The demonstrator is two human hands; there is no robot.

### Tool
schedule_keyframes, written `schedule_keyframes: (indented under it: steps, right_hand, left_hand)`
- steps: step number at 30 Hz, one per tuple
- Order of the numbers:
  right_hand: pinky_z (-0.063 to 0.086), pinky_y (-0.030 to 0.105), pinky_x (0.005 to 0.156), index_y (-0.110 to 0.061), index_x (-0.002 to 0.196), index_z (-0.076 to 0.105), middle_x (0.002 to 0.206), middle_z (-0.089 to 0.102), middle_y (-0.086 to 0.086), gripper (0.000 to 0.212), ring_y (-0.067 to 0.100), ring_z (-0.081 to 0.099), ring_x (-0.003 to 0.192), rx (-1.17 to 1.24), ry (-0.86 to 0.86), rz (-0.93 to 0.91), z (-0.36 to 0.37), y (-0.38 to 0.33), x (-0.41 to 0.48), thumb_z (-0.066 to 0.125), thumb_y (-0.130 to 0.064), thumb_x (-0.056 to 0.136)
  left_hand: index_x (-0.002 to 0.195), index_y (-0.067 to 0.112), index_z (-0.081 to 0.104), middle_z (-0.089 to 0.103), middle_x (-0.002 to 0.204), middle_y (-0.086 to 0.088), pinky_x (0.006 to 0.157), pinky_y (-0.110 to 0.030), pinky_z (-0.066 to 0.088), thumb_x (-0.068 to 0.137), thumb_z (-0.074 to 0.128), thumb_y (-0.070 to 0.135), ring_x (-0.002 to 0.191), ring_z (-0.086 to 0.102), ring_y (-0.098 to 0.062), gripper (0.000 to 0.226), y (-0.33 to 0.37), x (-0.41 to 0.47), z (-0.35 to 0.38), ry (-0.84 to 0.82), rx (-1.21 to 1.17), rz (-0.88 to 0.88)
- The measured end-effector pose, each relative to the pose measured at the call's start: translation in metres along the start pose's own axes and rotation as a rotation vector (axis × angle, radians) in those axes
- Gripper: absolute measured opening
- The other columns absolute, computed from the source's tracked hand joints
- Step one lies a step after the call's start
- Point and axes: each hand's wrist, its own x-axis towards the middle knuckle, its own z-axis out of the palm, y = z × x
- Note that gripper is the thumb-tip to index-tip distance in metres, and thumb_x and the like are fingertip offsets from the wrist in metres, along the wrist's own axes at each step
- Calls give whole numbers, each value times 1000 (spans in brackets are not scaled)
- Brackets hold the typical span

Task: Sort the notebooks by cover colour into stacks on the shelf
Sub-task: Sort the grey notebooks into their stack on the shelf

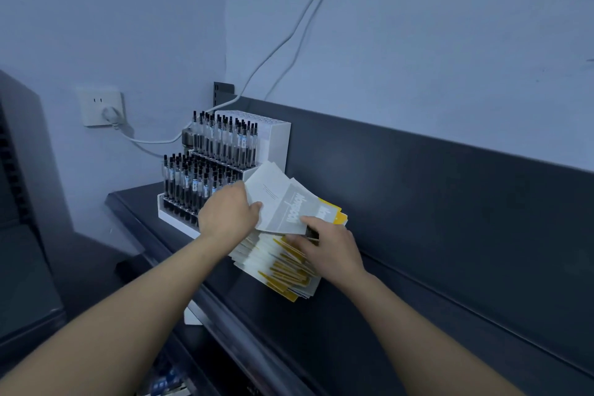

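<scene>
Atop the shelf [401, 267], left hand [229, 214] clamping grey notebooks [283, 202], right hand [328, 247] fingers spread on the stack [276, 270].

stationery shop | tiered pen display [205, 167] | dark shelf [369, 315] | notebook stack [283, 264]

On the dark shelf [385, 315], the left hand [226, 214] lifts grey notebooks [283, 202] off a mixed yellow-and-white stack [279, 264] — the right hand [331, 251] presses it, beside a pen display rack [218, 167].
</scene>
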Motion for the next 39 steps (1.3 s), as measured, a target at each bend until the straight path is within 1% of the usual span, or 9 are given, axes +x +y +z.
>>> schedule_keyframes:
  steps: [6,9,15,17,19,22,28,32,39]
  right_hand:
    - [45,32,72,-15,99,65,96,64,-3,51,18,59,89,35,242,116,-5,-1,-8,62,-62,79]
    - [43,31,73,-19,105,61,101,64,-2,56,21,59,95,117,221,266,-10,6,-10,60,-67,76]
    - [47,21,65,-27,95,64,91,68,-8,8,12,64,89,633,85,325,-20,11,-17,62,-29,88]
    - [53,25,73,-25,98,64,95,70,-3,18,15,66,89,879,51,386,-25,10,-19,51,-17,89]
    - [56,34,85,-21,111,64,108,71,3,30,19,67,96,998,18,468,-27,13,-18,45,-28,88]
    - [57,31,72,-19,116,58,106,70,1,33,18,68,92,973,35,539,-29,14,-21,49,-41,94]
    - [55,27,66,-14,118,52,111,64,2,24,15,63,90,895,94,568,-34,22,-44,53,-18,95]
    - [47,21,56,-21,119,46,107,61,-5,25,12,61,88,863,157,504,-49,24,-64,52,-18,95]
    - [52,30,72,-28,123,51,105,64,-14,34,10,64,94,724,259,408,-82,37,-117,58,-23,91]
  left_hand:
    - [111,11,58,64,103,-8,67,-35,49,91,58,34,90,60,-28,31,9,-9,-9,-58,-84,-51]
    - [111,8,58,65,103,-10,67,-33,47,94,55,33,89,62,-28,31,18,-15,-12,-109,-91,-63]
    - [100,1,56,70,79,-17,65,-44,60,96,54,23,61,71,-32,22,37,-26,-3,-257,-403,-210]
    - [100,3,55,68,86,-16,65,-45,60,95,54,16,65,71,-35,14,42,-29,-1,-274,-472,-247]
    - [99,3,54,64,94,-15,67,-48,60,94,54,10,70,70,-37,8,45,-30,3,-269,-547,-287]
    - [98,4,53,61,105,-16,77,-49,58,95,54,11,87,65,-36,9,52,-33,11,-270,-613,-350]
    - [116,1,55,59,115,-11,77,-27,39,100,44,15,95,53,-24,24,71,-58,20,-229,-557,-253]
    - [120,5,54,58,120,-11,85,-30,42,101,41,16,107,55,-26,26,80,-81,24,-164,-589,-149]
    - [120,16,56,61,113,0,89,-36,46,96,39,14,107,53,-19,29,100,-130,33,-54,-650,109]
